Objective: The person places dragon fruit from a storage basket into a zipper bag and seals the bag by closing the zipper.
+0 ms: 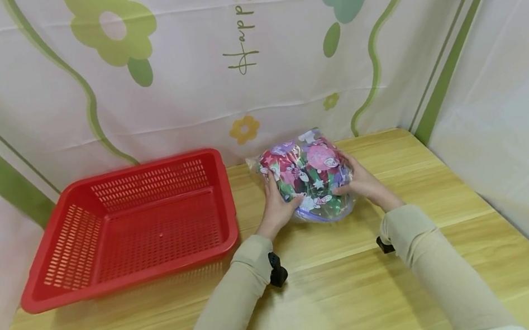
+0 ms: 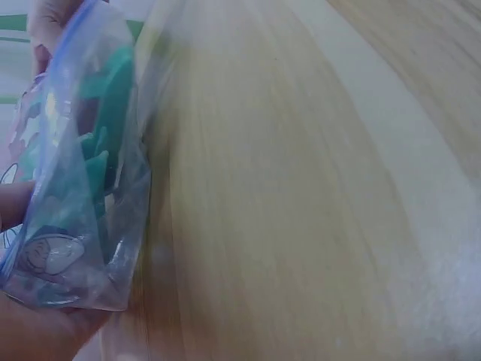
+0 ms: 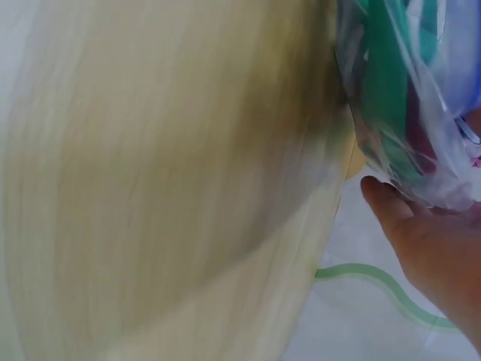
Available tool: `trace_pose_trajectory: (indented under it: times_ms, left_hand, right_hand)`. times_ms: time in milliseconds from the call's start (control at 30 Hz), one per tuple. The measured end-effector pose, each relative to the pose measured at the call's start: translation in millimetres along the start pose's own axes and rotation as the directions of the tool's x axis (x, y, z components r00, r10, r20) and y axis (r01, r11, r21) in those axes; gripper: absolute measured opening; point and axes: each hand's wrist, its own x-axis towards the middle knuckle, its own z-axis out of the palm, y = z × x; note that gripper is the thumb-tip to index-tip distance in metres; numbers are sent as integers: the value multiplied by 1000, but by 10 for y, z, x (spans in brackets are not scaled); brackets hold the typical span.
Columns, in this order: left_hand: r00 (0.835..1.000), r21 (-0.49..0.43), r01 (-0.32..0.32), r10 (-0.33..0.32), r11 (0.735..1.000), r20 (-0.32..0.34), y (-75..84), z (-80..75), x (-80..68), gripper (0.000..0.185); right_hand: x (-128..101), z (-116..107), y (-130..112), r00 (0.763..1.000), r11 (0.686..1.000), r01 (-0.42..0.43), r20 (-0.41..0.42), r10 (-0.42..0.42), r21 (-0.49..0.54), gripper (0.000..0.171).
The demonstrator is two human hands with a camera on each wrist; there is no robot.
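Both hands, left hand [image 1: 278, 208] and right hand [image 1: 364, 185], clasp the plastic bag [image 1: 306, 176] of colourful toys near the table's [image 1: 344, 300] far edge, right of the red basket [image 1: 131, 229]. Best to support it underneath so it can't slip.

Count, head view: one clear plastic bag [image 1: 308, 176] stuffed with colourful printed items, too jumbled to number. One red perforated basket [image 1: 133, 225]. One wooden table [image 1: 343, 295]. Two hands on the bag: left hand [image 1: 278, 208], right hand [image 1: 364, 185]. One floral backdrop cloth [image 1: 228, 51] behind, bearing five printed flowers.
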Motion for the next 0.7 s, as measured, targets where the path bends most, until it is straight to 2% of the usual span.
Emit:
trace_pose_trajectory:
  times_ms: [233,467,700]
  left_hand:
    - [1000,39,-3,4,999,-19,-22,12,-5,105]
    - [1000,69,14,-12,998,-18,-35,6,-30,105]
    - [998,132,55,-50,990,-43,44,-56,-39,86]
  right_hand:
    - [8,-15,41,999,999,5,42,-3,-46,114]
    - [7,-78,110,993,994,52,107,-42,-97,117]
    - [-51,-213,99,984,984,-14,172,46,-178,112]
